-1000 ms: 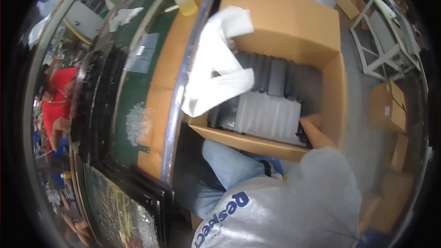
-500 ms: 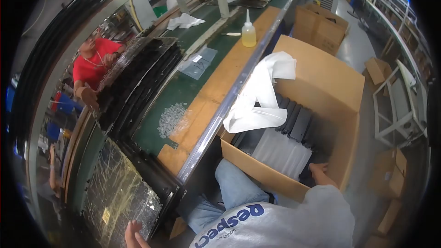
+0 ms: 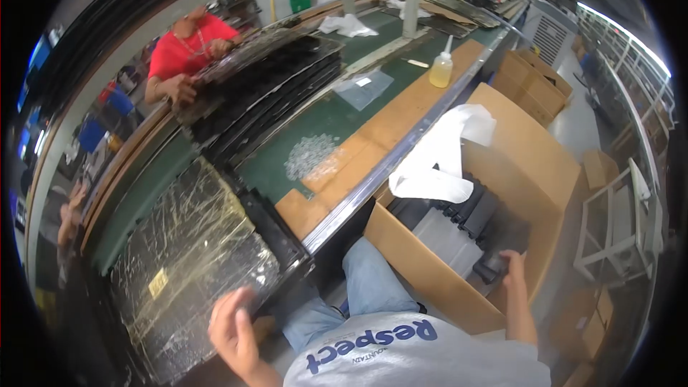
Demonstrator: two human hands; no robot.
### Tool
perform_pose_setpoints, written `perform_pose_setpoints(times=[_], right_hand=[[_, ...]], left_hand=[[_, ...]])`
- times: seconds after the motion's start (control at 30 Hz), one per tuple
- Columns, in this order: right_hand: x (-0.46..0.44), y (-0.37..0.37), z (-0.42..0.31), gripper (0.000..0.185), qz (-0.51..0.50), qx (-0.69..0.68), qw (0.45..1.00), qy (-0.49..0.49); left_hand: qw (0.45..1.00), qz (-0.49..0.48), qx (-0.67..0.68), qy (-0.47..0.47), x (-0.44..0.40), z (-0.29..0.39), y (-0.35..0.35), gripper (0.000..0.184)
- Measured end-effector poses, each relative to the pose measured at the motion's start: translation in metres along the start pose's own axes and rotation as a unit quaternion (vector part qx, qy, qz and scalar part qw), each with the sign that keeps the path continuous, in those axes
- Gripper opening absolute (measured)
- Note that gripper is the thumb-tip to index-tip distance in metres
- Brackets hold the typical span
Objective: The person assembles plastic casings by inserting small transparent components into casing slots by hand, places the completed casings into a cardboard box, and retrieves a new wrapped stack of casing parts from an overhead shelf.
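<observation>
1. The right hand [image 3: 514,272], right of centre, is inside the box [image 3: 423,265], beside the black parts [image 3: 479,216]; I cannot tell if it grips one.
2. The left hand [image 3: 235,326], lower left, looks empty, loosely curled near the panel [image 3: 186,265].
3. Likely step: handling parts; lifting one would call for a firm hold.
</observation>
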State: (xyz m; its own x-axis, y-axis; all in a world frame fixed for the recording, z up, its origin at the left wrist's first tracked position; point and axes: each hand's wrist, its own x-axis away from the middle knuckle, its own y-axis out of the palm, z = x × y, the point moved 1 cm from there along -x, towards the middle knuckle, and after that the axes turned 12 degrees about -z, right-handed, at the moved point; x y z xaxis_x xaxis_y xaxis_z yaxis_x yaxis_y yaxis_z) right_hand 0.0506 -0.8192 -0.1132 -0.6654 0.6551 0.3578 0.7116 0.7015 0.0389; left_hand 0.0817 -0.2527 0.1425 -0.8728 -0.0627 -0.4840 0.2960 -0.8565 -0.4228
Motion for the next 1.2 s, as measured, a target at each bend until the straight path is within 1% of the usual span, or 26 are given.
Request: perform_pose_setpoints(times=[0.07, 0.13, 0.17, 0.2, 0.27, 0.3, 0.33, 0.37, 0.4, 0.47, 0.53, 0.57, 0.63, 0.67, 0.73, 0.8, 0.87, 0.93, 1.0, 1.03, 1.07, 1.1, 1.13, 1.17, 1.2], right_hand=[[0.062, 0.069, -0.09, 0.045, -0.123, -0.044, 0.99, -0.052], [0.102, 0.125, -0.146, 0.047, -0.223, -0.069, 0.972, -0.021], [0.128, 0.156, -0.171, 0.054, -0.281, -0.069, 0.957, -0.032], [0.151, 0.186, -0.189, 0.062, -0.34, -0.071, 0.937, -0.044], [0.177, 0.24, -0.201, 0.063, -0.489, -0.068, 0.869, -0.015], [0.197, 0.267, -0.21, 0.064, -0.549, -0.045, 0.835, 0.01], [0.217, 0.294, -0.213, 0.066, -0.604, -0.022, 0.796, 0.035], [0.236, 0.32, -0.209, 0.061, -0.633, -0.012, 0.774, 0.017], [0.254, 0.345, -0.204, 0.056, -0.66, -0.003, 0.751, -0.001], [0.28, 0.388, -0.191, 0.047, -0.721, -0.02, 0.691, 0.041], [0.308, 0.424, -0.18, 0.039, -0.734, -0.023, 0.673, 0.09], [0.319, 0.438, -0.174, 0.039, -0.741, -0.022, 0.665, 0.092], [0.338, 0.462, -0.159, 0.036, -0.77, -0.042, 0.621, 0.136], [0.343, 0.471, -0.154, 0.036, -0.778, -0.04, 0.611, 0.138], [0.35, 0.485, -0.143, 0.037, -0.78, -0.04, 0.6, 0.174], [0.352, 0.491, -0.14, 0.038, -0.779, -0.04, 0.595, 0.194], [0.345, 0.491, -0.144, 0.039, -0.764, -0.033, 0.616, 0.188], [0.34, 0.489, -0.15, 0.039, -0.753, -0.029, 0.632, 0.182], [0.334, 0.483, -0.161, 0.037, -0.743, -0.054, 0.653, 0.133], [0.332, 0.48, -0.167, 0.036, -0.737, -0.066, 0.664, 0.108], [0.331, 0.476, -0.173, 0.036, -0.732, -0.066, 0.67, 0.106], [0.331, 0.473, -0.181, 0.038, -0.744, -0.083, 0.66, 0.073], [0.332, 0.471, -0.188, 0.039, -0.754, -0.099, 0.648, 0.041], [0.333, 0.468, -0.193, 0.041, -0.764, -0.115, 0.634, 0.008], [0.335, 0.465, -0.199, 0.041, -0.761, -0.116, 0.639, 0.008]], left_hand=[[0.988, -0.071, 0.126, -0.05, -0.006, 0.005, 0.01, 0.029], [0.958, -0.127, 0.25, -0.056, -0.018, 0.007, 0.029, 0.029], [0.937, -0.162, 0.303, -0.057, -0.022, 0.003, 0.041, 0.034], [0.913, -0.193, 0.355, -0.056, -0.025, -0.001, 0.052, 0.041], [0.907, -0.232, 0.351, -0.028, -0.028, 0.005, 0.069, 0.055], [0.913, -0.216, 0.345, -0.034, -0.028, 0.01, 0.069, 0.055], [0.894, -0.21, 0.392, -0.06, -0.027, 0.015, 0.068, 0.059], [0.871, -0.205, 0.439, -0.084, -0.026, 0.016, 0.064, 0.062], [0.876, -0.193, 0.434, -0.085, -0.025, 0.014, 0.054, 0.062], [0.879, -0.088, 0.455, -0.11, -0.021, 0.0, 0.028, 0.064], [0.872, 0.015, 0.471, -0.13, -0.015, -0.016, -0.001, 0.065], [0.865, 0.067, 0.477, -0.138, -0.012, -0.023, -0.013, 0.065], [0.874, 0.095, 0.456, -0.14, -0.006, -0.036, -0.034, 0.065], [0.879, 0.113, 0.441, -0.144, -0.003, -0.042, -0.045, 0.064], [0.884, 0.139, 0.421, -0.148, 0.0, -0.045, -0.059, 0.064], [0.88, 0.137, 0.422, -0.168, 0.001, -0.044, -0.068, 0.063], [0.877, 0.133, 0.426, -0.178, 0.001, -0.046, -0.071, 0.063], [0.887, 0.121, 0.415, -0.16, 0.002, -0.047, -0.073, 0.063], [0.89, 0.11, 0.416, -0.15, 0.001, -0.044, -0.071, 0.063], [0.909, 0.129, 0.372, -0.134, 0.004, -0.036, -0.073, 0.062], [0.926, 0.147, 0.327, -0.118, 0.002, -0.021, -0.075, 0.062], [0.94, 0.165, 0.281, -0.103, 0.0, -0.01, -0.076, 0.061], [0.94, 0.158, 0.285, -0.106, -0.003, -0.002, -0.075, 0.061], [0.945, 0.144, 0.286, -0.075, -0.007, 0.006, -0.072, 0.059], [0.948, 0.13, 0.286, -0.042, -0.012, 0.014, -0.068, 0.057]])
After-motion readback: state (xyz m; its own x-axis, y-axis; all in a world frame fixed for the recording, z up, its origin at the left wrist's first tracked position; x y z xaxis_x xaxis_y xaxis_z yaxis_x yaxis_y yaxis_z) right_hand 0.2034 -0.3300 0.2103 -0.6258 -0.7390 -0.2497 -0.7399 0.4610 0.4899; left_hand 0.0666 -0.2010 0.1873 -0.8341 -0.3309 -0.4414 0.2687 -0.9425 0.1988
